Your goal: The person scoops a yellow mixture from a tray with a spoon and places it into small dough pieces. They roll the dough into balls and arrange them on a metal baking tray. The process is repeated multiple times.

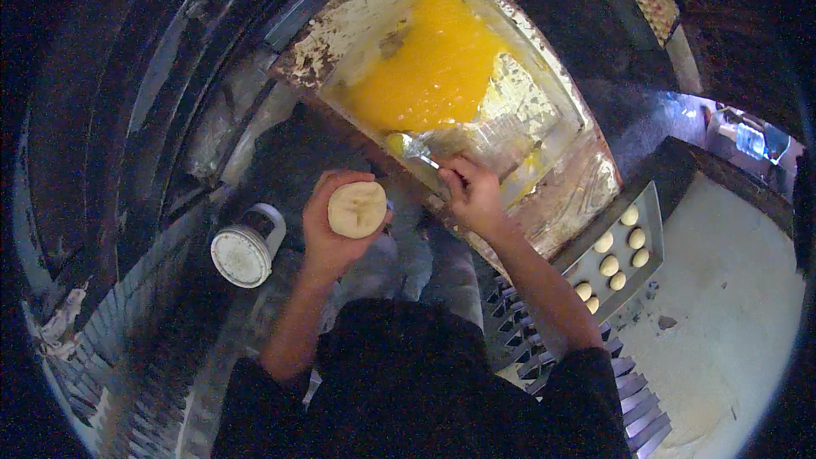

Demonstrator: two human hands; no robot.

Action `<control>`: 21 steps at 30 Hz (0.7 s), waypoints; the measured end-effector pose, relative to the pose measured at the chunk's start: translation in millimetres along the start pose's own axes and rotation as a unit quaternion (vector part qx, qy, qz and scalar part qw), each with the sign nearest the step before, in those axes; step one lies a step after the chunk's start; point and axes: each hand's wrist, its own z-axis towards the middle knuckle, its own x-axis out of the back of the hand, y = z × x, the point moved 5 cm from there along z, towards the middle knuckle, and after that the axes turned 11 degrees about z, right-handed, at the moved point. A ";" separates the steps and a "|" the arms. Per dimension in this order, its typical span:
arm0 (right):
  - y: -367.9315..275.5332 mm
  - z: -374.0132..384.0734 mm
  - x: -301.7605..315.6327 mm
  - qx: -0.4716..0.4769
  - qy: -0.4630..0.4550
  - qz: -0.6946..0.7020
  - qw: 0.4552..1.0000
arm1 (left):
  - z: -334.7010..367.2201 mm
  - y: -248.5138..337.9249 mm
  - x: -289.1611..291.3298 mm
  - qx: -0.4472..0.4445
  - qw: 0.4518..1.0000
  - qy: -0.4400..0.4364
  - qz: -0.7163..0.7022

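The left hand (326, 234) curls its fingers around a round dough piece (357, 210), dented face upward, while a metal spoon (416, 150), long axis slanting, points toward the upper left over the tray (540, 102), beside yellow mixture (433, 59), its handle pinched in the bent fingers of the right hand (478, 195).

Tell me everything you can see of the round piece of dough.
The dough is a pale cream, roughly round piece that looks soft and matte, with a shallow, darker crease near the middle of its face. That face is turned toward the camera; its underside is hidden, so its thickness cannot be told. The left hand holds it, curled about its edge. In the picture it is left of the right hand, and apart from it.
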 end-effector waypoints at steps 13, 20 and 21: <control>-139.7 -57.0 54.4 0.167 0.145 -0.091 0.971 | 20.5 68.1 -8.7 0.049 0.956 -0.090 -0.276; -133.4 -53.6 49.6 0.173 0.085 -0.130 0.973 | 25.2 82.1 0.7 -0.099 0.983 -0.106 -0.112; -110.4 -66.0 52.7 0.158 0.117 -0.131 0.972 | 24.0 74.9 2.5 -0.089 0.985 -0.107 -0.106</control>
